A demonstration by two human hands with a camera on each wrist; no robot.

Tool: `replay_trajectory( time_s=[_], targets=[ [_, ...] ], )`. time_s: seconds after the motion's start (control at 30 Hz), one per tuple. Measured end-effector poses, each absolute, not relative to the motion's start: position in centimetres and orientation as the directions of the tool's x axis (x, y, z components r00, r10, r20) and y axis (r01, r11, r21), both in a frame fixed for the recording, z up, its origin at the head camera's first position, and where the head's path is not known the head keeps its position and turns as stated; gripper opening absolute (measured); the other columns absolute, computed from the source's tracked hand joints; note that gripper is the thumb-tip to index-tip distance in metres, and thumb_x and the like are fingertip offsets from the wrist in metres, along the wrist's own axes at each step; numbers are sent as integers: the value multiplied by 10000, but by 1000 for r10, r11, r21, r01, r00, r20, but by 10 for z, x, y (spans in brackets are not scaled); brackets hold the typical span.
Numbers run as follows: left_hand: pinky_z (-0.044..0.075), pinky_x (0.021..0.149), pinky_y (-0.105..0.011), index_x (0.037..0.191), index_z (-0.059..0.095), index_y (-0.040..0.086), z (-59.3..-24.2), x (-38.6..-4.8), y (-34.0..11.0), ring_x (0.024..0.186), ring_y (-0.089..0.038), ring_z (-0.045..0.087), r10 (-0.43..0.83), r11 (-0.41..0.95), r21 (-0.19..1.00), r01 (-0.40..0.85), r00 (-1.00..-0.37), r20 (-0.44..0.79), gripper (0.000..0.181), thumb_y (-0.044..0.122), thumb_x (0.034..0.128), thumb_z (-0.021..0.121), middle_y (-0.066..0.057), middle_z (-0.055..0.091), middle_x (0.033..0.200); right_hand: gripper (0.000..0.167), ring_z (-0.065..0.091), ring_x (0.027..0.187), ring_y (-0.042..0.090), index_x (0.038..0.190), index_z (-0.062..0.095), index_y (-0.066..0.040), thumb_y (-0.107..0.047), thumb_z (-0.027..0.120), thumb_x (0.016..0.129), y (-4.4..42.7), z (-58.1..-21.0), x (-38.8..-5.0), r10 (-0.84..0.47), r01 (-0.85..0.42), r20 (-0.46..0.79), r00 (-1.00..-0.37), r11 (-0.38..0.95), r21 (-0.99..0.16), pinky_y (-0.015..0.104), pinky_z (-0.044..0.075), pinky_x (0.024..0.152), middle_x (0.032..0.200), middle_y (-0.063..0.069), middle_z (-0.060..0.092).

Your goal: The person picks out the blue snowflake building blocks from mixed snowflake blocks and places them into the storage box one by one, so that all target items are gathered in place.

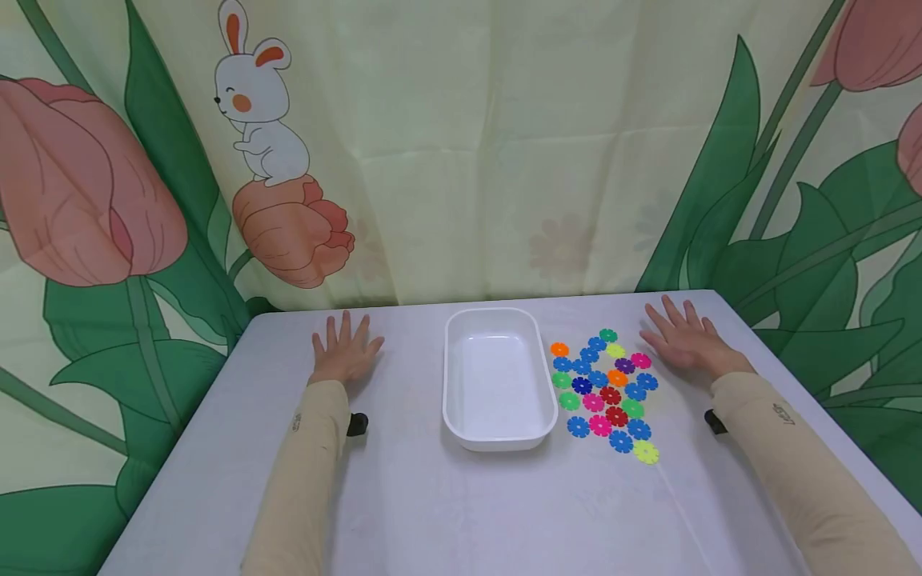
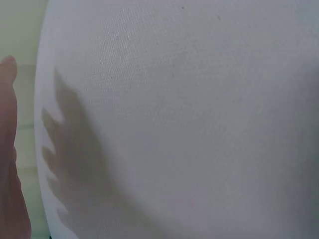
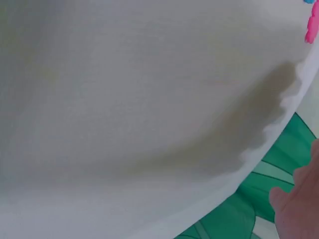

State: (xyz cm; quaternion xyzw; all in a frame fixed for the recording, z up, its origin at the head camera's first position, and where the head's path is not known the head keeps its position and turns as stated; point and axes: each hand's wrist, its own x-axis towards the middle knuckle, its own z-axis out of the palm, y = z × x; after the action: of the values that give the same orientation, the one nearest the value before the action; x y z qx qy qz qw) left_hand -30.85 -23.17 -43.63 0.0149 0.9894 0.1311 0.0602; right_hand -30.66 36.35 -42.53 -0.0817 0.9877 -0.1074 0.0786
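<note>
- Fingers spread and straight, gripping nothing: the left hand point(image 1: 342, 357), well left of the white tray point(image 1: 497, 384).
- Likewise stretched out, the right hand point(image 1: 687, 342) is near the notched discs point(image 1: 610, 395).
- Discs lie in a many-coloured scatter on the white table point(image 1: 410, 512), between tray and right hand.
- Behind hangs a curtain point(image 1: 461, 160) printed with a rabbit point(image 1: 262, 96) and tulips point(image 1: 86, 192).

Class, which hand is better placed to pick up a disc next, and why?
Probably the right hand: it is open beside the discs, while the tray lies between them and the left hand.
</note>
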Motion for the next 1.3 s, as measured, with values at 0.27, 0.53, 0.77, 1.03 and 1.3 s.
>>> replay_trajectory(
  time_s=[0.27, 0.53, 0.77, 1.03, 1.3],
  targets=[
    [54, 1172, -594, 1559, 214, 82, -427, -312, -201, 1480, -391, -21, 251, 840, 503, 204, -968, -27, 682, 505, 1036, 324, -190, 59, 1621, 799, -31, 1354, 626, 1504, 160, 80, -525, 338, 1013, 355, -412, -307, -157, -111, -144, -977, 952, -287, 754, 22, 1055, 1529, 382, 12],
    [312, 1142, -438, 1444, 492, 133, -412, -290, -150, 1448, -227, 281, 355, 584, 744, 324, -927, 125, 519, 348, 982, 588, -3, 317, 1577, 773, 109, 1373, 581, 1482, 290, 59, -498, 483, 982, 332, -392, -295, -154, -85, -163, -974, 926, -368, 755, 162, 1035, 1521, 372, 135],
    [388, 1092, -367, 1339, 592, 58, -422, -280, -132, 1387, -201, 393, 343, 497, 796, 345, -921, 184, 437, 176, 928, 684, -16, 451, 1495, 733, 200, 1367, 558, 1476, 355, 17, -481, 535, 968, 308, -382, -277, -195, -125, -140, -971, 909, -398, 728, 257, 1025, 1520, 335, 226],
    [425, 1066, -364, 1272, 633, 29, -433, -275, -129, 1346, -181, 441, 288, 433, 846, 311, -937, 198, 378, 167, 925, 686, -8, 513, 1432, 734, 226, 1371, 541, 1487, 356, -14, -502, 529, 966, 296, -374, -256, -218, -163, -84, -972, 892, -422, 717, 283, 1021, 1524, 314, 252],
    [457, 1025, -328, 1221, 664, 27, -441, -272, -128, 1322, -176, 472, 246, 386, 873, 299, -945, 215, 329, 174, 927, 683, 5, 529, 1414, 695, 233, 1387, 514, 1491, 369, -35, -467, 539, 973, 290, -371, -243, -195, -154, -40, -980, 872, -465, 704, 300, 1025, 1539, 280, 262]
  ],
)
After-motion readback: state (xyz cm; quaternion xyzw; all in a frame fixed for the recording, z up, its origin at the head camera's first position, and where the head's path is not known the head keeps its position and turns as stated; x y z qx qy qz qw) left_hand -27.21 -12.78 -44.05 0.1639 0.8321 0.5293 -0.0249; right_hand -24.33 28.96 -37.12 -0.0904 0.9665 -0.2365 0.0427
